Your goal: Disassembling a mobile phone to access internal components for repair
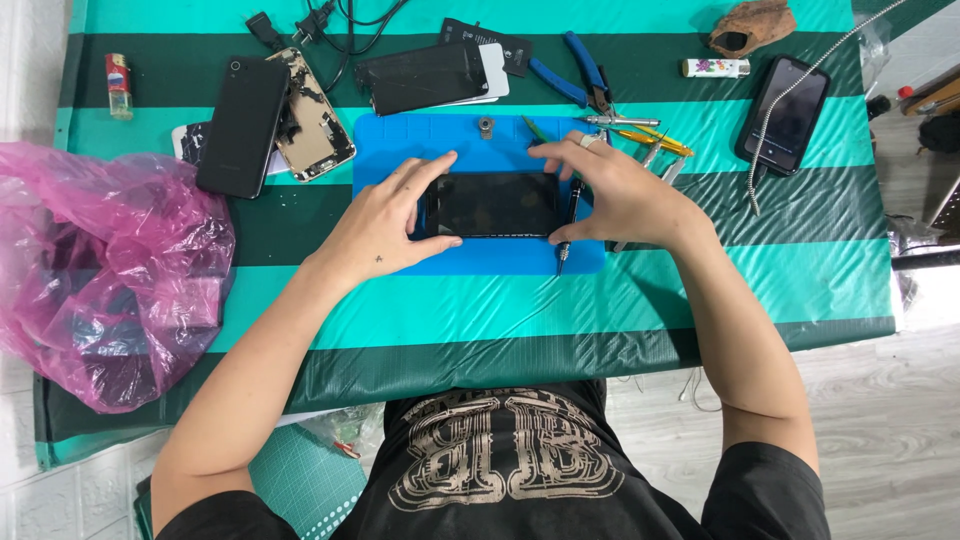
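On the blue work mat point(400, 145), centre of the striped table cover point(700, 290), my left hand point(385, 220) grips the left end of a black smartphone point(490, 204), thumb on the near edge, fingers on the far edge. My right hand point(615, 190) clasps its right end. Just beside that hand lies a black screwdriver point(568, 225). Farther off: blue pliers point(575, 75), an opened phone point(312, 115); far left, a pink plastic bag point(110, 270).

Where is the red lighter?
In the head view the red lighter lies at the far left of the striped table, above the pink plastic bag and left of the black phone.
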